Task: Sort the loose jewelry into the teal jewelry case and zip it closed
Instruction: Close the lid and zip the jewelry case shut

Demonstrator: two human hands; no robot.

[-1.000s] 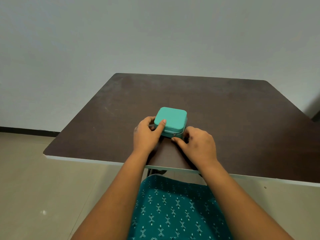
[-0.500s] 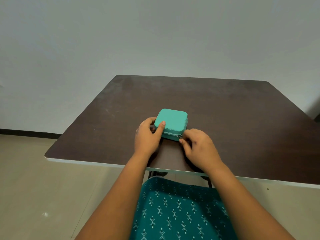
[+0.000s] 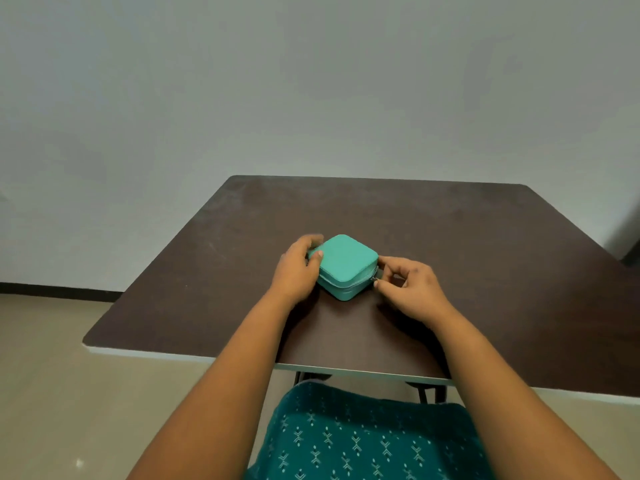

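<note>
Head view, looking down on a dark brown table point(image 3: 450, 237). Left hand point(image 3: 294, 271) curled round the left corner of the teal jewelry case point(image 3: 346, 263), thumb on the lid, fingers behind. Case sits lid down near the table's middle, turned corner-on toward the person. At its right corner, the zipper pull point(image 3: 374, 279), small and metallic. Right hand point(image 3: 412, 289) pinches that pull between thumb and forefinger, other fingers loosely bent. Teal patterned cloth point(image 3: 346, 438) below the table edge.
</note>
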